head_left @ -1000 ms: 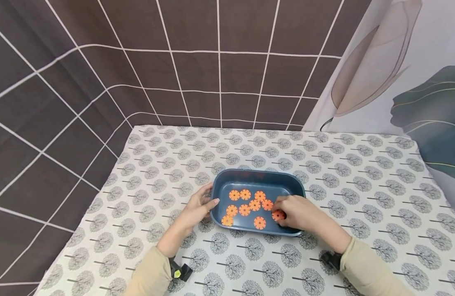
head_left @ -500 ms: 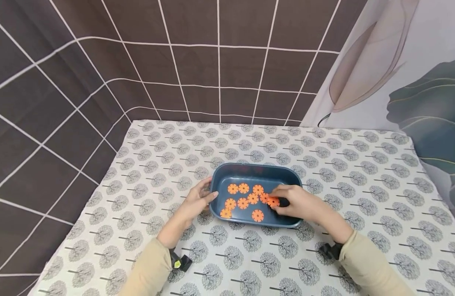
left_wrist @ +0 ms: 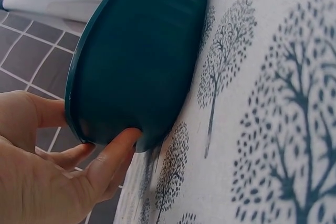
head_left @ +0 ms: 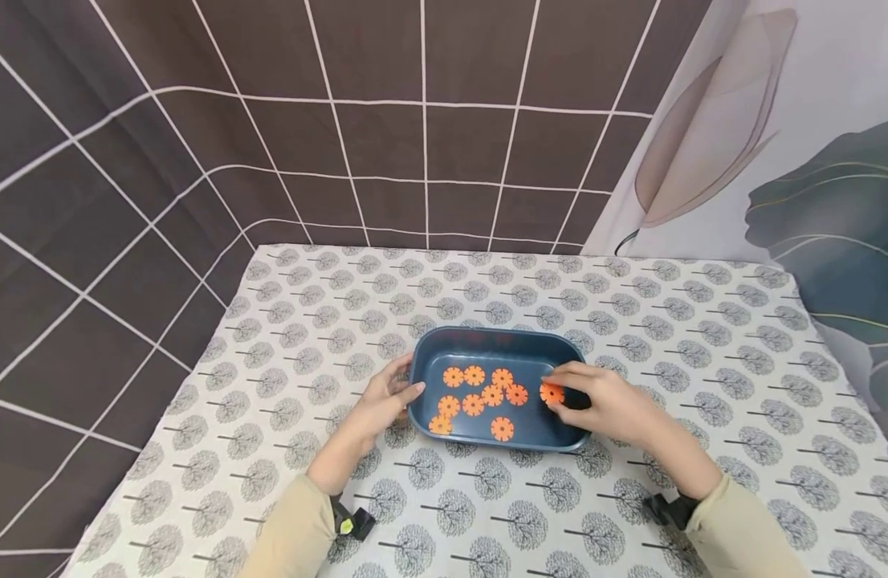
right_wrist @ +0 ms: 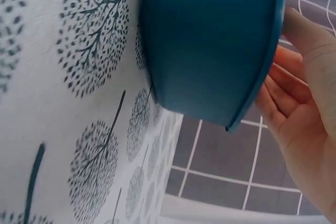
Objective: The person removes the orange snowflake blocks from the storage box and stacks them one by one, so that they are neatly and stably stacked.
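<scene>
A deep blue plastic tub (head_left: pixel 538 433) stands on the table with several flat orange interlocking discs (head_left: pixel 502 429), notched round the edge, lying on its floor. At its left end my left hand (head_left: pixel 380 401) grips the wall, the thumb near the rim; the left wrist view shows that hand (left_wrist: pixel 58 166) with fingertips against the outer wall. My right hand (head_left: pixel 606 401) reaches over the right end and pinches one orange disc (head_left: pixel 551 392) between thumb and fingers. In the right wrist view the tub's wall (right_wrist: pixel 210 51) hides the fingertips and the disc.
A white cloth printed with grey trees (head_left: pixel 328 321) covers the table. Behind and to the left hangs a dark grid-patterned curtain (head_left: pixel 379 136). Toward the right is a pale curtain with leaf shapes (head_left: pixel 704 144). Both wrists wear black camera straps (head_left: pixel 350 522).
The right hand carries its disc up to the nearby discs, then back to the right, so it now sits apart from them. The left hand keeps its grip on the tub.
</scene>
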Demonstrator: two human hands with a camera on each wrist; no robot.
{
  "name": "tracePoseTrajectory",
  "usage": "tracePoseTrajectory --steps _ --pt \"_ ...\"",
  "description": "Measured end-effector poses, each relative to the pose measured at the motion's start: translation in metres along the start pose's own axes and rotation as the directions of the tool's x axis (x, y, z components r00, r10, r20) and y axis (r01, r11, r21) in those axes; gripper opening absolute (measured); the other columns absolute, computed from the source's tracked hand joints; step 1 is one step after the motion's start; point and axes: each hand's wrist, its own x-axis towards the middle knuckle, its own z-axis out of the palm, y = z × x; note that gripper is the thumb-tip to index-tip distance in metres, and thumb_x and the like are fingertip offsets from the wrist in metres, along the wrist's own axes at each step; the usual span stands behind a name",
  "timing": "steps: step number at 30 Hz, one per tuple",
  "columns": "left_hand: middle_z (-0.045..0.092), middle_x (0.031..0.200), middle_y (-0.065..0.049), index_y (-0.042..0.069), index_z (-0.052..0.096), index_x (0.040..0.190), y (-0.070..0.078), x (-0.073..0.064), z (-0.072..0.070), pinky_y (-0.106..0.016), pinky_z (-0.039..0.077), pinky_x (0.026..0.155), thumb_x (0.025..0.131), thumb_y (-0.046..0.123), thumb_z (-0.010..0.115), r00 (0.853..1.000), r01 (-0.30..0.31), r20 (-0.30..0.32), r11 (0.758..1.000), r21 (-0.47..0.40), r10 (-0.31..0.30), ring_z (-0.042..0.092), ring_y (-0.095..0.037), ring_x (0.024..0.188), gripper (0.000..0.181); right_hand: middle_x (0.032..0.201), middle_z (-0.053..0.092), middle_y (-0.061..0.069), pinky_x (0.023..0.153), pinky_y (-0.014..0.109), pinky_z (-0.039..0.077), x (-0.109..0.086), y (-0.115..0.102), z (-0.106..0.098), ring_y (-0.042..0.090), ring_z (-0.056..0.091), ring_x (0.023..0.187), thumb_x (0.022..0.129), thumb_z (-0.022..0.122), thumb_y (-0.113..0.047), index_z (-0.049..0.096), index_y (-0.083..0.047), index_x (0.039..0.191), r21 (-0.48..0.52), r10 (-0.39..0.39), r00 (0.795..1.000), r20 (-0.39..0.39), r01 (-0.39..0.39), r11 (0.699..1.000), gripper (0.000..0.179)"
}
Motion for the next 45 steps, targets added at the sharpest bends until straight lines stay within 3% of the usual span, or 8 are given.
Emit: tracePoseTrajectory --steps 6,10,13,18,33,38,42,45 --pt "0.043 0.137 -0.013 0.012 0.033 0.144 -0.005 -0.003 0.001 -0.037 0.052 0.079 0.09 0.011 0.057 1.0 -0.003 0.011 1.0 -0.015 0.003 0.055 -0.031 0.111 0.06 0.106 0.066 0.003 0.063 0.022 0.054 -0.018 0.0 -0.003 0.012 0.064 0.081 0.071 0.077 -0.016 0.07 -0.008 0.107 -0.043 -0.019 0.989 -0.146 0.013 0.999 0.037" --pt "0.045 0.136 -0.012 0.014 0.034 0.144 -0.005 -0.003 0.001 -0.036 0.052 0.078 0.09 0.012 0.058 1.0 0.003 0.011 1.0 -0.021 -0.003 0.056 -0.028 0.109 0.059 0.104 0.066 0.004 0.073 0.024 0.053 -0.026 0.004 -0.009 0.019 0.064 0.09 0.067 0.079 -0.014 0.069 -0.007 0.105 -0.074 -0.049 0.975 -0.215 0.034 0.997 0.04" --pt "0.046 0.135 -0.011 0.014 0.034 0.143 -0.005 0.0 0.0 -0.036 0.052 0.077 0.09 0.011 0.058 1.0 0.0 0.008 1.0 -0.019 0.0 0.057 -0.028 0.107 0.059 0.104 0.067 0.007 0.083 0.015 0.047 -0.029 0.009 -0.013 0.023 0.064 0.092 0.064 0.08 -0.012 0.069 -0.006 0.104 -0.075 -0.07 0.967 -0.245 0.054 0.996 0.042" --pt "0.045 0.138 -0.009 0.016 0.036 0.143 -0.002 0.004 -0.003 -0.036 0.051 0.078 0.089 0.012 0.059 1.0 0.007 -0.003 1.0 -0.005 -0.007 0.056 -0.028 0.109 0.059 0.104 0.067 0.009 0.092 0.006 0.036 -0.035 0.015 -0.016 0.025 0.064 0.094 0.065 0.079 -0.01 0.069 -0.006 0.103 -0.057 -0.069 0.964 -0.255 0.057 0.997 0.039" --pt "0.036 0.144 -0.014 0.012 0.031 0.144 0.007 0.0 -0.002 -0.041 0.05 0.085 0.091 0.012 0.058 0.999 0.028 0.039 1.0 0.005 -0.028 0.051 -0.034 0.117 0.06 0.105 0.066 0.012 0.096 0.004 0.027 -0.055 0.02 -0.018 0.028 0.062 0.093 0.063 0.079 -0.009 0.068 -0.003 0.102 -0.086 -0.032 0.959 -0.283 0.008 0.996 0.041" --pt "0.038 0.142 -0.014 0.014 0.033 0.144 0.0 0.002 -0.002 -0.038 0.052 0.081 0.089 0.011 0.059 0.999 0.016 0.027 1.0 -0.003 -0.016 0.054 -0.032 0.113 0.061 0.106 0.066 0.011 0.096 0.003 0.026 -0.06 0.019 -0.019 0.028 0.062 0.093 0.06 0.08 -0.008 0.068 -0.004 0.103 -0.101 0.004 0.963 -0.268 -0.032 0.994 0.045" --pt "0.037 0.142 -0.014 0.014 0.033 0.144 -0.001 0.003 -0.003 -0.038 0.052 0.08 0.089 0.011 0.059 1.0 0.01 0.025 1.0 -0.009 -0.01 0.054 -0.032 0.113 0.061 0.105 0.067 0.009 0.088 0.019 0.046 -0.06 0.021 -0.019 0.027 0.064 0.091 0.061 0.08 -0.01 0.068 -0.005 0.103 -0.146 0.011 0.969 -0.248 -0.048 0.988 0.044" --pt "0.037 0.143 -0.014 0.013 0.032 0.144 -0.001 0.004 -0.004 -0.038 0.052 0.081 0.089 0.011 0.059 1.0 0.002 0.03 1.0 -0.011 -0.002 0.053 -0.033 0.114 0.061 0.103 0.067 0.01 0.075 0.038 0.053 -0.06 0.024 -0.017 0.027 0.065 0.089 0.062 0.079 -0.013 0.068 -0.005 0.103 -0.185 0.005 0.971 -0.238 -0.05 0.981 0.042"
